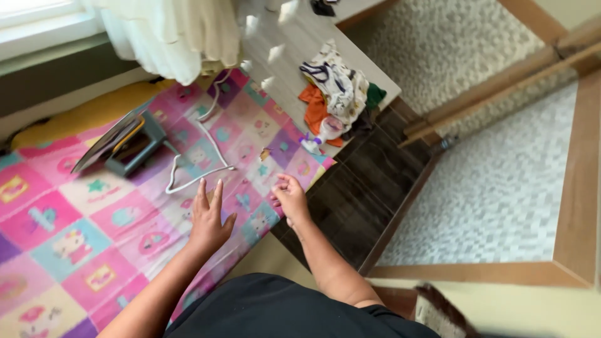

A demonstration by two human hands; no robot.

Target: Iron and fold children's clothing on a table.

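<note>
The left hand (208,220) is lying flat and released, fingers spread, palm down on the patchwork cloth (75,238) and grasping nothing. The right hand (290,197) is resting at the cloth's near edge with fingers loosely curled, fingertips touching the fabric; whether it is pinching the cloth I cannot tell. The cloth, pink with squares of cartoon figures, is covering the board and running out to the left under both hands. Just beyond the left hand a white cord (200,156) is looping across the cloth, leading toward an iron (128,147) sitting on its side further left. Past the cloth's far end, on a pale table (294,44), a heap of clothes (335,91) is lying, with a small spray bottle (322,134) beside it near the table's edge. White curtains (175,34) are hanging above the iron, and dark floor tiles (369,181) are showing to the right of the right hand
</note>
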